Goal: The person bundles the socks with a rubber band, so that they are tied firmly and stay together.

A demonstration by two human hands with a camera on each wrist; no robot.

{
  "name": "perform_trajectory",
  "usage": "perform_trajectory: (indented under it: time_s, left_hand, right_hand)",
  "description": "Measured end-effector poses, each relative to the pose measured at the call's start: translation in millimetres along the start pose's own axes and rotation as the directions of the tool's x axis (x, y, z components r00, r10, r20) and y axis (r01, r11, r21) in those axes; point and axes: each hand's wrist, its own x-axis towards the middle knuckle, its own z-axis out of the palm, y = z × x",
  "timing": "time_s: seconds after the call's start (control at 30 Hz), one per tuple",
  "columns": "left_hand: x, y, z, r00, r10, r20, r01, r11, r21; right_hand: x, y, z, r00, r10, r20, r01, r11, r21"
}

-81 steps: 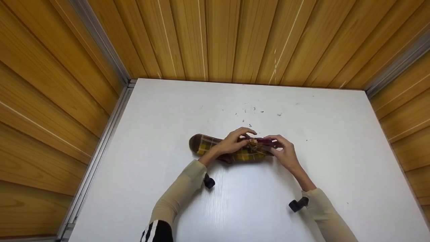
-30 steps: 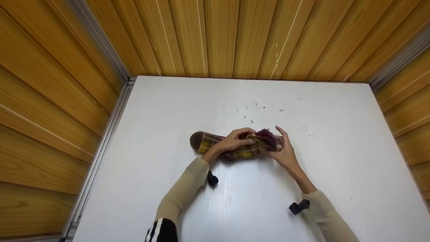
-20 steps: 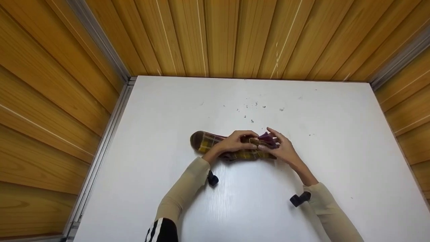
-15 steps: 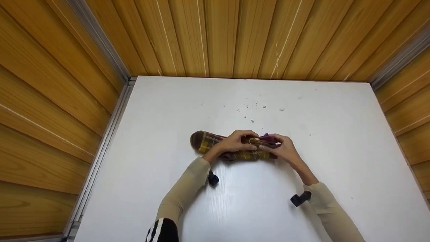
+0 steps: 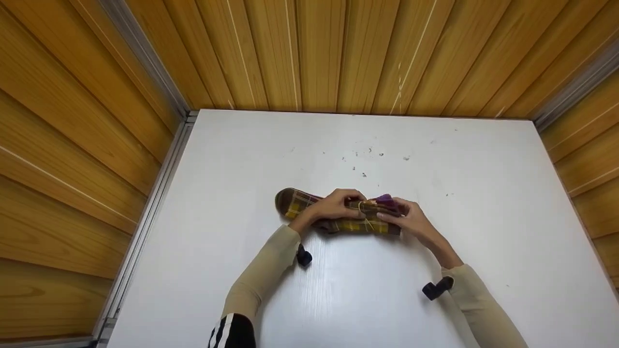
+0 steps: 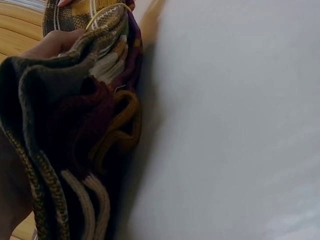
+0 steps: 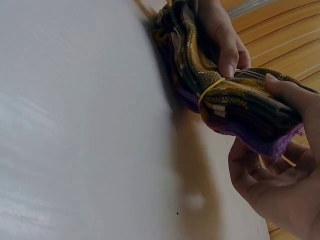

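Observation:
A bundle of plaid socks [image 5: 350, 225] in yellow and brown lies across the table, its dark toe [image 5: 284, 202] pointing left. Around the bundle runs a thin yellow rubber band [image 7: 212, 90], just right of the left hand. My left hand [image 5: 332, 206] grips the middle of the bundle, thumb on the near side. The right hand [image 5: 415, 221] pinches the right end, where a purple edge [image 7: 272, 148] shows; its thumb [image 7: 287, 90] presses on the plaid side. In the left wrist view, folded maroon [image 6: 82, 112] and mustard layers [image 6: 125, 120] are bunched together.
The white table [image 5: 242, 154] carries small dark marks [image 5: 363, 174] beyond the bundle. Wood-panelled walls [image 5: 309, 58] enclose its back and sides, with a metal rail [image 5: 145, 217] along the left. A black wrist camera [image 5: 303, 256] sits on each sleeve.
The right hand spread the bundle's right end, then drew its fingers in and moved slightly right and nearer. The end looks flatter, and the rubber band shows more plainly. The left hand stays about in place.

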Motion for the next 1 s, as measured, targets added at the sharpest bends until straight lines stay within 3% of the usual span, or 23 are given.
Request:
perform_trajectory:
  time_s: [0.1,0.27,0.4,0.63,0.8,0.9,1.0]
  left_hand:
    - [-0.3,1.2,1.0,1.000,-0.011,0.001,0.011,1.000,-0.006]
    - [4.8,6.1,5.1,1.000,-0.001,-0.015,0.002,0.997,0.083]
    - [10.4,8.9,8.2,1.000,0.022,0.007,-0.023,0.992,0.128]
    - [3.5,9.0,0.8,0.999,-0.032,0.036,0.027,0.991,0.133]
    - [-2.7,7.0,-3.5,0.999,-0.027,0.042,0.020,0.988,0.153]
    - [-10.4,5.6,-8.5,0.999,-0.025,0.023,0.019,0.976,0.219]
    - [-23.4,5.6,-20.1,1.000,-0.023,-0.011,0.025,0.947,0.319]
  right_hand:
    - [-1.3,-1,0,1.000,-0.016,-0.009,0.016,1.000,-0.014]
    - [-2.4,-6,6,0.992,-0.107,-0.063,0.108,0.994,0.019]
    - [-3.4,-12,9,0.978,-0.175,-0.112,0.178,0.984,0.017]
    - [-4.7,-14,8,0.975,-0.073,-0.208,0.088,0.994,0.063]
    - [-3.3,-12,5,0.985,-0.034,-0.171,0.049,0.995,0.087]
    - [-1.3,-9,3,0.988,-0.007,-0.152,0.019,0.997,0.080]
    - [1.2,-2,-1,0.986,0.034,-0.163,-0.027,0.999,0.044]
